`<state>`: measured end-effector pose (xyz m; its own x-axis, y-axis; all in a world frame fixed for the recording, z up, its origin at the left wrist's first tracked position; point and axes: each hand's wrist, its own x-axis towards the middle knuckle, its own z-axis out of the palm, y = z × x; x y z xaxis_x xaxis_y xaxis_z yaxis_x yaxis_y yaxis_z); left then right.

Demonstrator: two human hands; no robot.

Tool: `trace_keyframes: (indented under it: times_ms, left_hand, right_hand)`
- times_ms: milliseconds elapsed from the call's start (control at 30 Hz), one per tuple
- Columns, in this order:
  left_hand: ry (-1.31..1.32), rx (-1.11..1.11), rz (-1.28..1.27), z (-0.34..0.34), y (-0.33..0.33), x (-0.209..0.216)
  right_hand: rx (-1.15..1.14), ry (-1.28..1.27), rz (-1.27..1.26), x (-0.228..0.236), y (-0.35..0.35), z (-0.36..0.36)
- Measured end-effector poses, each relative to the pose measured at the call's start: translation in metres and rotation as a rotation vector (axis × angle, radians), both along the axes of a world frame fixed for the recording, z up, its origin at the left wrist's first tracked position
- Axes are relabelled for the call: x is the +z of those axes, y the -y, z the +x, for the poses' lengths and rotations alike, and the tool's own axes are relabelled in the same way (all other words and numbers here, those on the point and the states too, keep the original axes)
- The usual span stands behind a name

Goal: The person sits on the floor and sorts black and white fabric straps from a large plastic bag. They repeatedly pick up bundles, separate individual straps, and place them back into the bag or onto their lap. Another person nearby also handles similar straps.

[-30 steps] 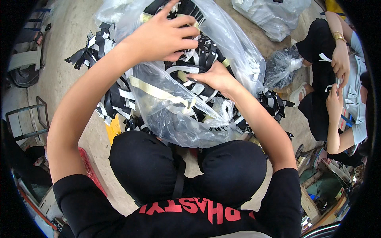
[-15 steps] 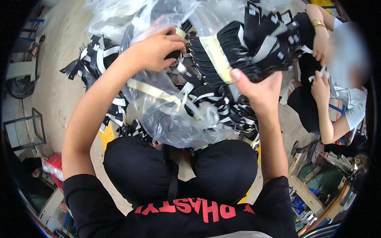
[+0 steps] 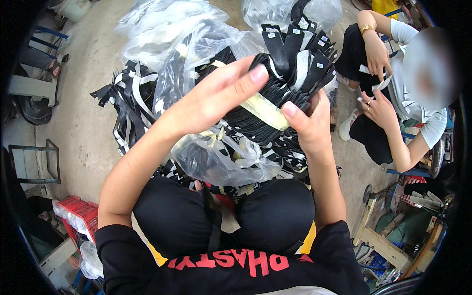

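Observation:
In front of me is a thick bundle of black straps [image 3: 253,125], bound round with a pale yellow band [image 3: 265,111]. Its flat far ends carry white patches and small labels. My right hand [image 3: 312,125] grips the right side of the bundle, thumb on top near the band and fingers hidden behind. My left hand [image 3: 216,101] is held out over the bundle's left part, fingers stretched and apart from a grip. A crumpled clear plastic bag [image 3: 209,160] lies below the bundle, with more black and white straps around it.
Loose black and white straps [image 3: 135,101] hang at the left of the pile. More clear plastic [image 3: 167,29] lies behind. On the right a seated person [image 3: 388,93] handles a small pale strip. A red crate [image 3: 83,214] stands at lower left, a wooden frame [image 3: 381,241] at lower right.
The bundle has turned and come nearer, its labelled ends now pointing more away from me. My left hand has moved right, from the plastic to over the bundle. My right hand keeps its grip.

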<state>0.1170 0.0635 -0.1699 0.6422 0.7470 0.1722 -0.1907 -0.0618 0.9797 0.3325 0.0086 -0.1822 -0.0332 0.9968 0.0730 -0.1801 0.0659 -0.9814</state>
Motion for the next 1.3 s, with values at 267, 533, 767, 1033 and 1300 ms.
trace_keyframes:
  times_ms: [267, 533, 767, 1033, 1300]
  left_hand:
    - [-0.084, 0.027, 0.083, 0.004, 0.019, 0.002]
    - [-0.138, 0.113, -0.011, 0.016, 0.025, 0.002]
    - [-0.166, 0.32, -0.141, 0.014, 0.015, -0.03]
    - [0.109, 0.215, -0.635, 0.018, 0.014, -0.024]
    - [0.245, 0.191, -0.718, 0.017, 0.013, -0.021]
  right_hand:
    - [-0.002, -0.035, 0.001, 0.001, 0.016, 0.001]
    - [-0.099, 0.019, 0.024, 0.002, 0.023, 0.002]
    - [-0.307, 0.36, 0.293, 0.0, 0.028, 0.001]
    - [-0.13, 0.741, 0.518, 0.008, 0.033, 0.006]
    - [-0.138, 0.78, 0.568, 0.007, 0.032, 0.004]
